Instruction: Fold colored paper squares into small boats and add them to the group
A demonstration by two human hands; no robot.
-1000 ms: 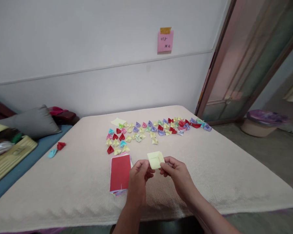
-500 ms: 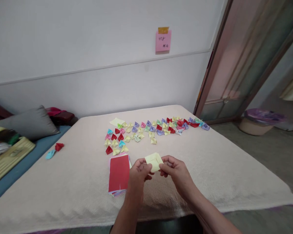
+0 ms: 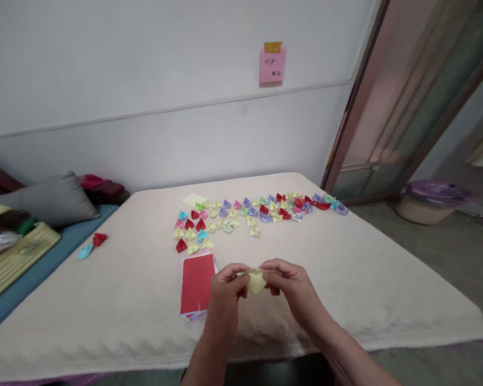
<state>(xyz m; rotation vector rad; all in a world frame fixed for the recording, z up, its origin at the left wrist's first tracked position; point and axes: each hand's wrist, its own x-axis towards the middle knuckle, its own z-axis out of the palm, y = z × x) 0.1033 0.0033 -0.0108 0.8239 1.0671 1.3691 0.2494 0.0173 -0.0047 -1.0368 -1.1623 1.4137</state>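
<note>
Between my two hands is a small piece of folded pale yellow paper (image 3: 256,284), its lower part showing as a downward point. My left hand (image 3: 230,287) pinches its left side between thumb and fingers, and my right hand (image 3: 287,281) pinches the right side the same way. The fingertips hide the paper's edges. Just left of my left hand lies a stack of coloured paper (image 3: 197,284) with a red sheet on top. Beyond my hands, many small folded paper boats (image 3: 254,231) in yellow, red, purple, pink, green and blue sit in loose rows.
A cream cloth (image 3: 362,279) covers the table. A pale yellow sheet (image 3: 194,199) lies at the back. Two folded pieces, one red (image 3: 100,239) and one light blue (image 3: 85,251), lie at the left. A pink note (image 3: 272,67) is taped to the wall; a lined bin (image 3: 430,206) stands right.
The yellow paper, a flat-looking square half a second ago, is now folded over into a downward-pointing triangle. Both hands keep their pinch, and the view has shifted slightly.
</note>
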